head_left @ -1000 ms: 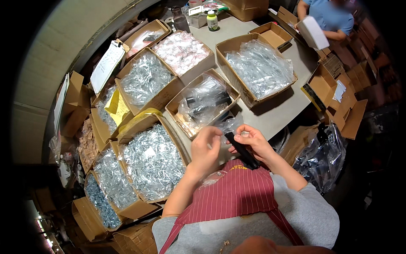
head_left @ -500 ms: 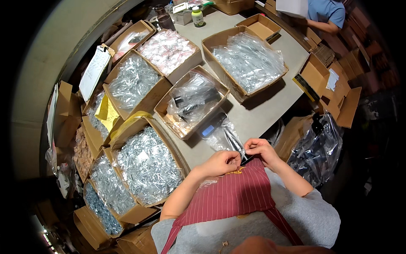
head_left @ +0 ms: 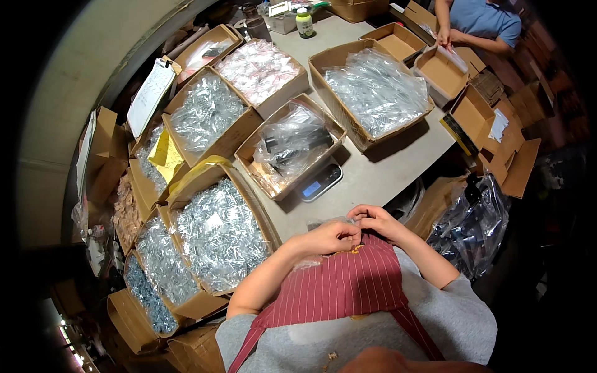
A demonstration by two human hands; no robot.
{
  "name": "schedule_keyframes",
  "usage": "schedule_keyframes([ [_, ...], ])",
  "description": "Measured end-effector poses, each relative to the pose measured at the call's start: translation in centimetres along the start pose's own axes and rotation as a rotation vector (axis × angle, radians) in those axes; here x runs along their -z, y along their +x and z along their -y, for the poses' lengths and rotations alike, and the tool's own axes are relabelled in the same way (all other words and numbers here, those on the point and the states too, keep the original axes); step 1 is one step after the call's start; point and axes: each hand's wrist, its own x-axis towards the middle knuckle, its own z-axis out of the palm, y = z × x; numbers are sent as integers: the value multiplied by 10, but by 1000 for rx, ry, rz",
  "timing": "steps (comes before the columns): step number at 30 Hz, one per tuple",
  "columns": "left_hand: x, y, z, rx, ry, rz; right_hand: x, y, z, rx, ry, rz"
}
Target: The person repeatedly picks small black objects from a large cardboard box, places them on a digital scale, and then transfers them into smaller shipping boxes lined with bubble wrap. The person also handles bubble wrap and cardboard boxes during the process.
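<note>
My left hand (head_left: 331, 238) and my right hand (head_left: 377, 222) meet at the table's near edge, just above my striped red apron (head_left: 339, 283). Both have their fingers pinched together around the end of a clear plastic bag (head_left: 321, 222). Only a sliver of that bag shows beyond my left knuckles; its contents are hidden by my hands. Past them lies a small scale (head_left: 319, 184) with a lit display. An open cardboard box (head_left: 266, 198) rests partly over the scale, holding clear bags with dark parts (head_left: 292, 143).
Boxes of bagged small metal parts (head_left: 217, 233) crowd the left. A larger box of clear packets (head_left: 376, 90) stands far right on the grey table (head_left: 367, 169). A clipboard (head_left: 151, 93) leans at left. Across the table, a person in blue (head_left: 482, 25) handles a white-edged box (head_left: 443, 71).
The clear bag with long dark pieces, lying in front of my hands before, is now mostly out of sight. My hands have drawn together. The person opposite has lowered a white box.
</note>
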Motion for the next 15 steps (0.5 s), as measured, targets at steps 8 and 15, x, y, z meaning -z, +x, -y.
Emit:
schedule_keyframes([
  [8,0,-51,-37,159,-558,-270,-12,3,8,196,366,-133],
  [15,18,-49,-68,-38,-793,-831,-58,19,39,581,-253,45],
])
